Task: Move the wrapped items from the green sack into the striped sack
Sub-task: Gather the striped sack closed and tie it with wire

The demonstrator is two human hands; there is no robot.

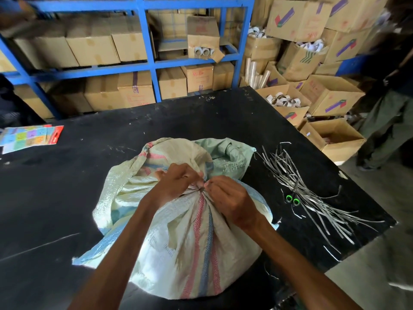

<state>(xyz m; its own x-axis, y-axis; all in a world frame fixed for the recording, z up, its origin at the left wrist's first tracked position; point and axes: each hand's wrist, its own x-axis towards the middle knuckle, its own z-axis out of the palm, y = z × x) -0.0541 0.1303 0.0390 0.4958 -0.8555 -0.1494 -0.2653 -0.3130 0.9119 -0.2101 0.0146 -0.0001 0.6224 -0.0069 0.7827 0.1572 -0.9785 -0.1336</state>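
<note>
A full cream woven sack with red and blue stripes [192,249] lies on the black table [55,198] in front of me, its mouth gathered into a bunch. My left hand [176,182] and my right hand [230,198] both pinch that gathered neck, fingertips meeting at the knot point. Behind it lies the pale green sack [225,153], crumpled and flat-looking. No wrapped items are visible; the sacks hide their contents.
A pile of grey plastic strips [301,189] and green-handled scissors [292,200] lie to the right of the sacks. Colourful cards [29,137] sit at the table's left. Cardboard boxes fill blue shelving [147,63] behind. A person [388,113] stands at far right.
</note>
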